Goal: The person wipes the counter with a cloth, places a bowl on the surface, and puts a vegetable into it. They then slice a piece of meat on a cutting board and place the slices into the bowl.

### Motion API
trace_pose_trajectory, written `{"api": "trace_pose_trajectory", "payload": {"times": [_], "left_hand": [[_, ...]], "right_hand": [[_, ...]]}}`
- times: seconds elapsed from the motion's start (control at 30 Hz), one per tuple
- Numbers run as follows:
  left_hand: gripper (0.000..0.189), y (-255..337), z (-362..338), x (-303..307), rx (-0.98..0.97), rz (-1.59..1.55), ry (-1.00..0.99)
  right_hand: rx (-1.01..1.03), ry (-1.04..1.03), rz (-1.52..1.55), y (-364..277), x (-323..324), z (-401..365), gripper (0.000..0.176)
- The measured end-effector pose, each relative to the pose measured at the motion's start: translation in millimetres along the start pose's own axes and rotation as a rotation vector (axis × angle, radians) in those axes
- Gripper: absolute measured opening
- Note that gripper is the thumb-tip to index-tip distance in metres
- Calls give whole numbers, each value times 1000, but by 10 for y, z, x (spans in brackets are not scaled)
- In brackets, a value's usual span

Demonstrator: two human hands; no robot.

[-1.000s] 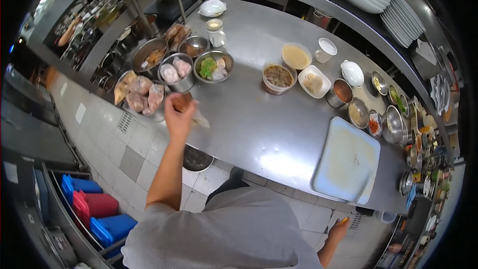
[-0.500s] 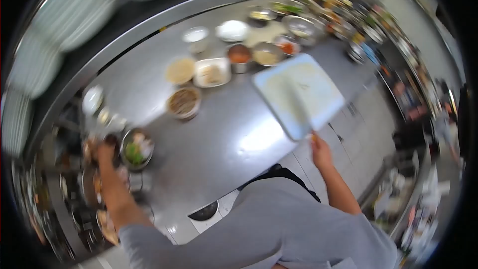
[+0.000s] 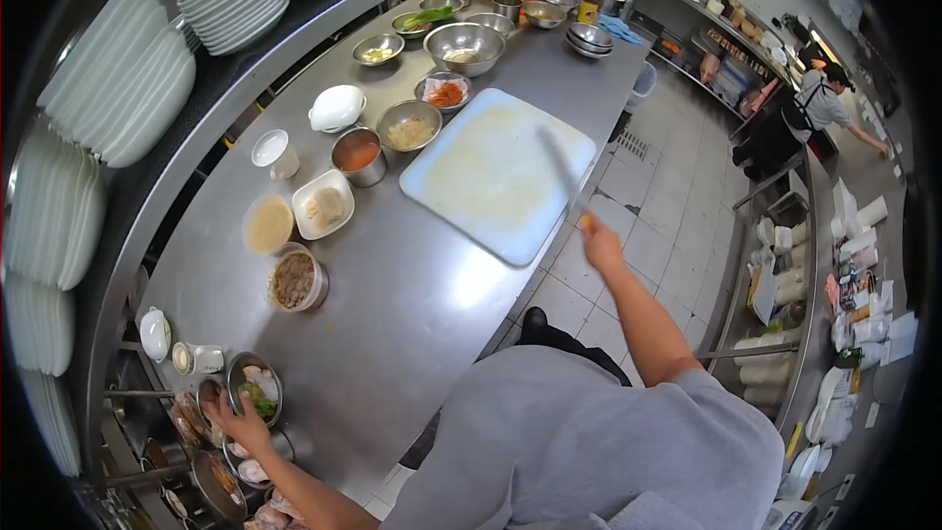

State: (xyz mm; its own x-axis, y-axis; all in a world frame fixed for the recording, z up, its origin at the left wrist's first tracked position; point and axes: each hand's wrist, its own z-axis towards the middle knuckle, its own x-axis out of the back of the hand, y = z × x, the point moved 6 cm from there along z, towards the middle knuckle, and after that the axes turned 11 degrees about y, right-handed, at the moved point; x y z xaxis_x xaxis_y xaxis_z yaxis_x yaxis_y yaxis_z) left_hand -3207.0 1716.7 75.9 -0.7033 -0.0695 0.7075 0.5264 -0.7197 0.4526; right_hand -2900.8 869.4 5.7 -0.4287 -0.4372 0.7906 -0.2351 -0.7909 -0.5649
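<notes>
My right hand (image 3: 602,243) is closed round the handle of a knife (image 3: 557,157). Its blade, smeared by motion, overlaps the right side of a white cutting board (image 3: 496,172). At the lower left my left hand (image 3: 243,424) has its fingers apart, right at the near rim of a metal bowl (image 3: 279,395) with greens and pale pieces in it. A smaller dark bowl (image 3: 208,400) lies just beyond those fingertips. Between the two hands stretches the steel counter (image 3: 392,334).
A tub of brown food (image 3: 297,280), a white dish (image 3: 324,204) and a pot of red sauce (image 3: 360,157) stand left of the board. Metal bowls (image 3: 465,47) line the back. Stacked plates (image 3: 234,0) fill the shelf. Another person (image 3: 819,108) works at far right.
My view has shifted, showing more of the room at right. My left hand has come back from the containers beyond the bowl to the bowl's rim. The knife stays in my right hand.
</notes>
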Motion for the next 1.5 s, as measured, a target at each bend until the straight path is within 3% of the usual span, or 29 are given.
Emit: {"api": "trace_pose_trajectory", "payload": {"times": [0.03,0.1,0.13,0.2,0.23,0.3,0.43,0.53,0.67,0.73,0.77,0.83,0.93,0.97,1.07,1.13,1.17,1.23,1.3,1.5], "left_hand": [[53,174,-90,87,-3,30,6],[44,491,-167,249,-45,5,46],[44,661,-200,308,-46,-6,54],[41,963,-292,472,10,-275,122],[38,1066,-319,501,5,-210,120],[39,1056,-375,348,-16,-212,107],[38,1474,-425,18,2,-260,-5],[37,1880,-491,-125,-32,-289,-56],[38,2344,-764,-228,-68,-313,-209],[39,2483,-987,-284,-44,-320,-239],[39,2578,-1142,-329,-21,-362,-275],[40,2804,-1437,-389,16,-404,-282],[43,3245,-1923,-576,94,-389,-303],[43,3449,-2066,-672,35,-313,-324],[46,4154,-2420,-1041,-49,-279,-381],[49,4689,-2593,-1247,-90,-326,-431],[48,4999,-2667,-1347,-164,-336,-466],[47,5505,-2814,-1535,-252,-357,-500],[44,5975,-2947,-1678,-349,-382,-531],[40,6817,-3274,-1916,-328,-428,-666]], "right_hand": [[-62,176,55,415,26,188,48],[-368,203,309,942,106,430,52],[-363,214,317,835,247,465,52],[-605,356,322,698,681,322,54],[-599,361,328,722,642,296,54],[-345,355,194,681,559,218,51],[21,-172,-144,-219,445,-226,45],[175,-271,-133,-391,249,-319,45],[136,-215,-88,146,131,322,45],[-36,-46,1,664,119,864,48],[-19,-47,16,617,207,946,48],[47,1,-24,602,442,890,50],[127,-71,-10,930,164,630,51],[144,-108,19,973,117,581,52],[257,-225,70,721,341,743,52],[514,-522,-38,538,333,935,52],[503,-517,-35,500,359,1121,52],[723,-685,-70,324,317,1364,55],[767,-715,-40,188,232,1634,58],[1000,-680,-12,-448,-325,1999,53]]}}
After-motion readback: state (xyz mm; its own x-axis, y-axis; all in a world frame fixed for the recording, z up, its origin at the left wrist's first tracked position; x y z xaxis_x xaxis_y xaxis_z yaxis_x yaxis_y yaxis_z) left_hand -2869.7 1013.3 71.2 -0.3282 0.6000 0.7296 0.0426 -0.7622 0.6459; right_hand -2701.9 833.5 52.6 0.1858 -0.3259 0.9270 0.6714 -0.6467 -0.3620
